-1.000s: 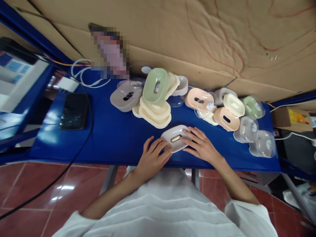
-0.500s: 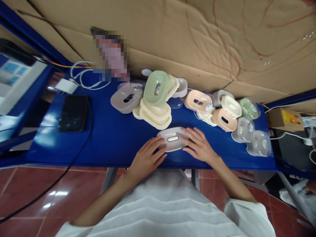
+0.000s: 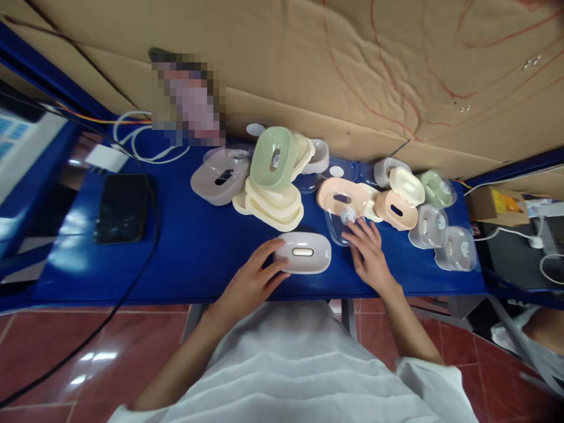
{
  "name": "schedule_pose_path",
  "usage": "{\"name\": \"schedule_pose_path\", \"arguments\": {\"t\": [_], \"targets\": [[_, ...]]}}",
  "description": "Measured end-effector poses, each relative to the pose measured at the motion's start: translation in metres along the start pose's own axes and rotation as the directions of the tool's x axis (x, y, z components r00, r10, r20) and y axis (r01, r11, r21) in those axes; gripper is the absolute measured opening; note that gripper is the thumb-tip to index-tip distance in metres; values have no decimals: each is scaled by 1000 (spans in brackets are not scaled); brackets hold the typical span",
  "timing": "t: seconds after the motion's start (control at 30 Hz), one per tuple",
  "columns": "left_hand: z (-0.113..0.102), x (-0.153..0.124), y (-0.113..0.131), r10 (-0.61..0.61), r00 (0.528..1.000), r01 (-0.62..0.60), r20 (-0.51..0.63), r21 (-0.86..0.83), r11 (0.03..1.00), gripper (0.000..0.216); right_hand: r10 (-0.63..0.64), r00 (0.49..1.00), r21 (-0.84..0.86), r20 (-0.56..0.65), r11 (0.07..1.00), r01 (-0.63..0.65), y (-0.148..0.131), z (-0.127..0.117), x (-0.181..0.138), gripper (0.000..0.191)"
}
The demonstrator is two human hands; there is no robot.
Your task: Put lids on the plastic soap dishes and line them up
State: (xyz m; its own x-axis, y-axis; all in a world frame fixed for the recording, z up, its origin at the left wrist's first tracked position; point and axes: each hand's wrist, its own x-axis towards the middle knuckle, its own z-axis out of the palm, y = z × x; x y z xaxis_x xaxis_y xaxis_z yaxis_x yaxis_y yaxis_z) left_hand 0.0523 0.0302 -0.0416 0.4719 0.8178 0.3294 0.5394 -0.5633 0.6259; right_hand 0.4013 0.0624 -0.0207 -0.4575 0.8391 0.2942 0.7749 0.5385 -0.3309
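On the blue table in front of me stands a light grey oval box (image 3: 315, 261) with a cream bar in the slot at its bottom. My left hand (image 3: 253, 273) grips its left end between thumb and fingers. My right hand (image 3: 369, 252) holds a clear plastic lid (image 3: 335, 228) with a round white sticker. This lid is tilted, just in front of a peach box (image 3: 332, 197) with a dark slot. Beyond my left hand, a green box (image 3: 272, 155) rests on a pile of cream boxes (image 3: 275, 214).
A larger grey box (image 3: 211, 185) stands left of the pile. To the right are a smaller peach box (image 3: 399, 212) and lidded boxes (image 3: 456, 249). A black device (image 3: 122, 208) and a black cable (image 3: 152, 247) lie left. Cardboard (image 3: 273, 64) lines the back.
My right hand has left the grey box and moved right to the clear lid, which has come off the peach box towards me. My left hand stays at the grey box.
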Motion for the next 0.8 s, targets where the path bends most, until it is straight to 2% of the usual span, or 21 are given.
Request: {"name": "schedule_pose_path", "arguments": {"t": [0.07,0.13,0.27,0.37,0.47,0.53,0.57,0.63,0.7,0.8], "targets": [[-4,-2,-4,10,1000,-10,23,-31,999,22,65,998,23,22,998,-65,-12,0,-24,44],[-6,-2,-6,17,999,-15,45,-44,999,23,151,988,19,-41,988,-151,-18,5,-38,34],[-6,2,-6,12,998,-9,60,-55,998,24,286,915,6,-284,955,-296,-14,15,-40,53],[-2,6,-5,-3,998,10,63,-107,994,25,320,888,44,-332,945,-324,-14,12,-33,55],[3,8,-3,-53,996,64,71,-160,985,43,217,944,100,-249,975,-198,-30,6,-28,59],[4,9,-3,-86,993,98,75,-176,979,64,86,992,142,-96,987,-72,-46,8,-24,64],[4,9,-3,-91,993,103,74,-179,978,73,12,1000,162,-17,987,-9,-53,10,-22,67],[4,8,-3,-76,995,87,70,-169,982,81,-116,990,178,81,979,100,-62,19,-18,72],[3,6,-6,-48,997,57,64,-144,988,76,-199,975,146,94,972,184,-65,29,-16,71],[1,3,-10,-20,999,25,50,-109,994,65,-253,961,74,112,967,245,-60,39,-16,62]]}}
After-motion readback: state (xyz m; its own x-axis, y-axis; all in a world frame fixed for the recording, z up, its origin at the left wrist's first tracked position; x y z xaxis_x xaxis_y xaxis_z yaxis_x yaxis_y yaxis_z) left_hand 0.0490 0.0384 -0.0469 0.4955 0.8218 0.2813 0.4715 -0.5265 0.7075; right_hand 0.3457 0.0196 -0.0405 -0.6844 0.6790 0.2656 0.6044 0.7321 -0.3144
